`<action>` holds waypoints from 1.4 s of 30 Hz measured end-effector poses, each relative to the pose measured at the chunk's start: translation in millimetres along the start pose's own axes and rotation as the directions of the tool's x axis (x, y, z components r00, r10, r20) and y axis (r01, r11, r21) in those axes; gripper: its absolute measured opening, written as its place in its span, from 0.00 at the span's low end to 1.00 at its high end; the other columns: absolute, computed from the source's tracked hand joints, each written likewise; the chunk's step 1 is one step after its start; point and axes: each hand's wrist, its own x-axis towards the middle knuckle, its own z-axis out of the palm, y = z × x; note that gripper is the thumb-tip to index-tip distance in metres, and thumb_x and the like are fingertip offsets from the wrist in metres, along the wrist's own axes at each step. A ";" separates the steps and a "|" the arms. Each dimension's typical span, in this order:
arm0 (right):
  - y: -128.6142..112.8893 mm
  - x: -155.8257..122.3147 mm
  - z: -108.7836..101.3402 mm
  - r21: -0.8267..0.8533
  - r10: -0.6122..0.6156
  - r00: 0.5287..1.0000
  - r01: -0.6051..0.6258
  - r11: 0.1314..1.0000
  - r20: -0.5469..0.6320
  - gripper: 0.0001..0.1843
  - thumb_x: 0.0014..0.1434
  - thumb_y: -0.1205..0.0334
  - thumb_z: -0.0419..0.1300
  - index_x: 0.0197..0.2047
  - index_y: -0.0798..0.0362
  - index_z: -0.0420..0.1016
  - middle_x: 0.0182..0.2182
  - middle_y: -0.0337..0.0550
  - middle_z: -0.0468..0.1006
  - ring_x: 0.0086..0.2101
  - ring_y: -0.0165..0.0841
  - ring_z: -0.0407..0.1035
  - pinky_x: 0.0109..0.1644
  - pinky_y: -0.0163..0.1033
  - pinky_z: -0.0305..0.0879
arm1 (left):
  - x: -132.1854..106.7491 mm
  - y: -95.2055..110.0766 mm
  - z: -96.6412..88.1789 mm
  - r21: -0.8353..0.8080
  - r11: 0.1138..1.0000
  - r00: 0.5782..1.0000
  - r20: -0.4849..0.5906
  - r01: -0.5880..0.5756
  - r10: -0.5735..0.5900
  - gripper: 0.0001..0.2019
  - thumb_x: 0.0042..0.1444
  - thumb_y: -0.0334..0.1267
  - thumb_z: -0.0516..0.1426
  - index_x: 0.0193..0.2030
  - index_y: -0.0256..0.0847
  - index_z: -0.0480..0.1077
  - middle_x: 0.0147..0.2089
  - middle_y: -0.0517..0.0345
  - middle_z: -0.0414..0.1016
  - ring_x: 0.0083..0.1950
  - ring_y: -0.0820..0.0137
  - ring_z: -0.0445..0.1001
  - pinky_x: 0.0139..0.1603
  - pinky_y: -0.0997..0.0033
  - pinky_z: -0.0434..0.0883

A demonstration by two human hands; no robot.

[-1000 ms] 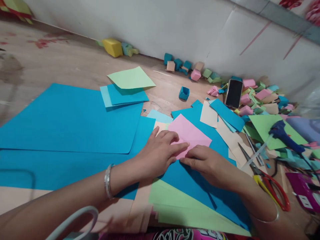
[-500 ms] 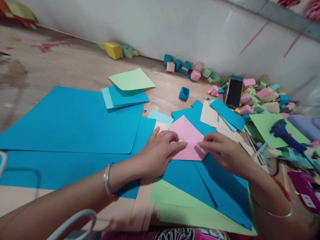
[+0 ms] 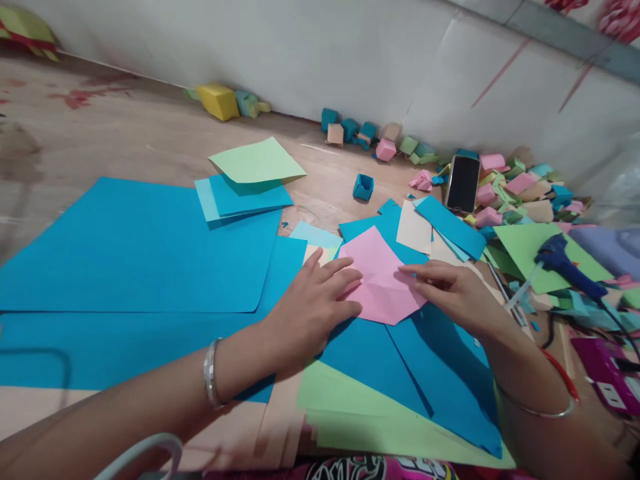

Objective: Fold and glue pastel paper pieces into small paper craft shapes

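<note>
Bold lettering runs across the pink cloth (image 3: 383, 469) at the near edge (cut off, so I can't read it). The pink paper (image 3: 383, 287) lies creased on blue sheets (image 3: 395, 367), between the two hands. The left hand (image 3: 315, 310) is spread loosely, fingertips resting on the paper's left part. The right hand (image 3: 453, 293) has thumb and fingertips close together at its right edge; I can't tell whether they pinch it.
</note>
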 end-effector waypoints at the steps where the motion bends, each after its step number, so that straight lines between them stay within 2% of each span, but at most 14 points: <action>1: -2.5 -0.6 -1.2 0.058 0.013 0.998 -0.017 0.998 0.054 0.15 0.60 0.54 0.58 0.44 0.50 0.81 0.30 0.42 0.75 0.27 0.30 0.66 0.29 0.35 0.63 | 0.4 1.4 0.5 0.030 1.000 1.000 -0.005 -0.008 0.008 0.10 0.62 0.30 0.52 0.44 0.45 0.74 0.57 0.50 0.69 0.62 0.56 0.61 0.63 0.43 0.53; 3: -6.7 -2.5 -1.8 0.143 0.025 0.982 -0.052 0.988 0.185 0.14 0.61 0.57 0.56 0.40 0.52 0.81 0.29 0.42 0.76 0.25 0.29 0.68 0.28 0.35 0.65 | 0.7 4.4 1.5 0.074 0.997 1.000 0.025 -0.008 0.006 0.10 0.64 0.32 0.51 0.44 0.42 0.73 0.50 0.48 0.72 0.54 0.60 0.66 0.56 0.53 0.63; 5: -8.6 -4.9 -0.2 0.147 -0.020 0.968 -0.018 0.989 0.252 0.14 0.62 0.62 0.52 0.41 0.52 0.80 0.30 0.43 0.75 0.25 0.29 0.69 0.29 0.35 0.67 | -0.2 6.9 2.8 0.089 0.996 0.996 0.085 -0.017 0.010 0.09 0.65 0.33 0.51 0.44 0.40 0.73 0.43 0.48 0.73 0.46 0.61 0.68 0.45 0.60 0.67; 8: -7.9 -8.8 4.8 -0.009 -0.226 0.946 0.235 0.972 0.233 0.15 0.61 0.69 0.52 0.45 0.50 0.77 0.36 0.44 0.75 0.35 0.32 0.72 0.37 0.37 0.70 | -2.5 9.0 3.9 0.076 0.996 0.992 0.119 -0.047 0.038 0.09 0.64 0.33 0.52 0.46 0.38 0.73 0.42 0.47 0.72 0.41 0.62 0.68 0.40 0.62 0.66; 10: -7.1 -10.9 8.4 -0.146 -0.360 0.910 0.392 0.908 0.204 0.15 0.61 0.72 0.52 0.44 0.50 0.77 0.39 0.46 0.74 0.38 0.33 0.71 0.41 0.38 0.69 | -3.8 10.0 2.6 0.060 0.997 0.992 0.122 -0.051 0.044 0.11 0.63 0.33 0.52 0.50 0.41 0.71 0.43 0.47 0.71 0.41 0.62 0.67 0.38 0.62 0.65; 12: -7.4 -12.7 11.1 -0.242 -0.433 0.881 0.469 0.849 0.189 0.14 0.61 0.73 0.52 0.39 0.51 0.77 0.37 0.47 0.73 0.37 0.34 0.69 0.39 0.38 0.67 | -4.3 11.4 -0.3 0.058 0.997 0.987 0.154 -0.046 0.037 0.15 0.63 0.34 0.53 0.56 0.45 0.69 0.43 0.49 0.70 0.41 0.62 0.67 0.37 0.63 0.64; 15: -9.4 -14.7 12.3 -0.321 -0.469 0.859 0.512 0.797 0.204 0.13 0.61 0.73 0.53 0.34 0.52 0.78 0.32 0.46 0.70 0.35 0.35 0.66 0.37 0.38 0.64 | -4.2 13.9 -4.8 0.088 0.995 0.976 0.215 -0.050 0.030 0.16 0.64 0.36 0.52 0.57 0.49 0.68 0.42 0.50 0.70 0.42 0.61 0.66 0.37 0.63 0.63; 17: -10.4 -15.5 12.2 -0.363 -0.482 0.846 0.533 0.764 0.228 0.13 0.61 0.72 0.54 0.33 0.52 0.78 0.33 0.46 0.70 0.36 0.36 0.65 0.38 0.39 0.63 | -4.4 15.6 -5.9 0.101 0.993 0.972 0.233 -0.054 0.029 0.14 0.65 0.38 0.52 0.56 0.49 0.68 0.44 0.50 0.70 0.45 0.60 0.66 0.39 0.62 0.64; 22: -9.6 -14.7 14.4 -0.497 -0.523 0.811 0.578 0.647 0.263 0.12 0.64 0.71 0.52 0.37 0.54 0.77 0.45 0.54 0.72 0.41 0.40 0.64 0.41 0.44 0.63 | -6.2 21.9 -3.0 0.104 0.991 0.974 0.221 -0.080 0.055 0.14 0.67 0.36 0.48 0.56 0.43 0.68 0.48 0.49 0.71 0.51 0.60 0.66 0.49 0.61 0.65; 24: -8.0 -14.0 16.1 -0.454 -0.534 0.789 0.612 0.648 0.303 0.12 0.64 0.71 0.51 0.40 0.53 0.76 0.46 0.53 0.73 0.43 0.39 0.66 0.43 0.44 0.63 | -7.1 24.4 -2.2 0.109 0.988 0.971 0.224 -0.106 0.080 0.14 0.67 0.34 0.47 0.56 0.40 0.68 0.47 0.49 0.71 0.48 0.61 0.67 0.47 0.60 0.65; 28: -4.0 -13.7 18.5 -0.319 -0.536 0.748 0.657 0.683 0.391 0.11 0.64 0.70 0.53 0.41 0.51 0.77 0.41 0.48 0.76 0.40 0.36 0.69 0.42 0.41 0.64 | -8.7 27.3 -4.2 0.111 0.986 0.960 0.264 -0.122 0.089 0.15 0.67 0.33 0.46 0.58 0.38 0.66 0.49 0.48 0.71 0.46 0.60 0.69 0.43 0.61 0.66; 35: -1.0 -13.7 16.3 -0.205 -0.515 0.773 0.609 0.767 0.369 0.12 0.64 0.70 0.53 0.39 0.51 0.79 0.36 0.48 0.78 0.38 0.34 0.72 0.41 0.38 0.68 | -10.1 27.8 -9.0 0.120 0.987 0.945 0.319 -0.108 0.065 0.17 0.70 0.34 0.42 0.58 0.41 0.66 0.52 0.48 0.71 0.52 0.61 0.68 0.47 0.61 0.65; 42: -3.1 -14.1 15.0 -0.198 -0.520 0.764 0.618 0.761 0.382 0.14 0.65 0.71 0.52 0.38 0.51 0.79 0.35 0.46 0.78 0.37 0.33 0.72 0.40 0.37 0.66 | -7.9 28.4 -11.6 0.094 0.989 0.941 0.331 -0.112 0.075 0.15 0.69 0.36 0.44 0.55 0.41 0.68 0.51 0.48 0.71 0.51 0.60 0.69 0.47 0.61 0.67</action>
